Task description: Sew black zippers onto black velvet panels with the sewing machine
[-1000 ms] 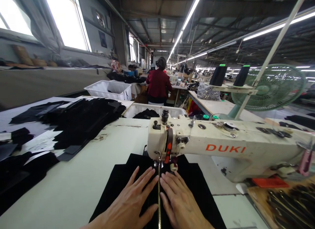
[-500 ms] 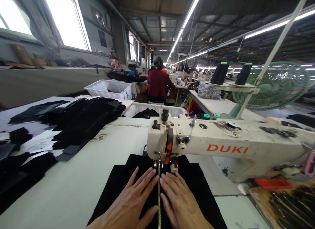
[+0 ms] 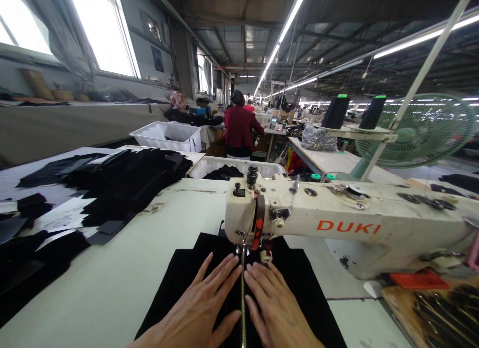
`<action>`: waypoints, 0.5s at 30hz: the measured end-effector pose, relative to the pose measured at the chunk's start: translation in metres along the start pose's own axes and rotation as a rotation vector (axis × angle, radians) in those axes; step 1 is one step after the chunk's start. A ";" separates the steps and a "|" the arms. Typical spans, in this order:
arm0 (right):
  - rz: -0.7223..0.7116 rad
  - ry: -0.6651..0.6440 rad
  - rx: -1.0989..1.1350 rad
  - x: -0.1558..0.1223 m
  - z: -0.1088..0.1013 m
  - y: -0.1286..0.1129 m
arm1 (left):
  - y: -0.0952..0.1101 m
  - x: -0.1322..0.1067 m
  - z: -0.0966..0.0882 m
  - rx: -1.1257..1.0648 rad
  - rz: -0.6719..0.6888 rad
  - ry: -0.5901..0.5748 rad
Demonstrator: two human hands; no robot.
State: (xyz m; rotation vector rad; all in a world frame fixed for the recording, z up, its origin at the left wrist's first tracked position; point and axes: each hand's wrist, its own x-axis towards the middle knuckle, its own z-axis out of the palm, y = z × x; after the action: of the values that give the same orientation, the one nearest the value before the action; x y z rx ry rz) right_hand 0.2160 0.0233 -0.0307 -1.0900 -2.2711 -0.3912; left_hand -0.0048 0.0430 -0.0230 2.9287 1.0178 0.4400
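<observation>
A black fabric piece (image 3: 168, 288) lies flat under the head of a white sewing machine (image 3: 284, 208). Down its middle runs a gold-toothed zipper (image 3: 243, 303), its far end at the presser foot. My left hand (image 3: 204, 300) rests flat on the cloth left of the zipper, fingers stretched toward the needle area. On the other side my right hand (image 3: 275, 300) lies flat too, its fingers close together and pointing the same way. Both sets of fingertips are just short of the foot. The needle itself is hard to make out.
Stacks of black cut pieces (image 3: 130, 183) cover the table's left. A white bin (image 3: 168, 133) and a tray (image 3: 269, 167) stand beyond. More zippers (image 3: 445, 313) lie at the lower right, near a red tray (image 3: 419, 280). Thread cones (image 3: 337, 112) and a green fan (image 3: 415, 131) stand behind; a person (image 3: 241, 123) sits ahead.
The whole view has shifted very slightly. The hands keep the same flat pose beside the zipper, and the fabric looks almost unmoved. The person ahead has changed head position a little.
</observation>
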 end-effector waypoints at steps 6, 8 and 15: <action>0.002 -0.028 0.009 0.000 0.000 0.000 | 0.004 0.000 0.000 -0.003 -0.016 0.040; -0.003 -0.038 0.010 0.000 0.001 0.001 | 0.003 0.001 0.002 -0.013 -0.014 0.035; -0.018 -0.055 -0.017 -0.003 0.004 0.002 | 0.004 0.002 0.000 -0.020 -0.051 0.018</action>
State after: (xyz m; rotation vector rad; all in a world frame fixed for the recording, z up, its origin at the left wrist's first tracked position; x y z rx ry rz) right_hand 0.2172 0.0244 -0.0351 -1.1020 -2.3317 -0.3926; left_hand -0.0010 0.0409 -0.0216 2.8791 1.0800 0.4724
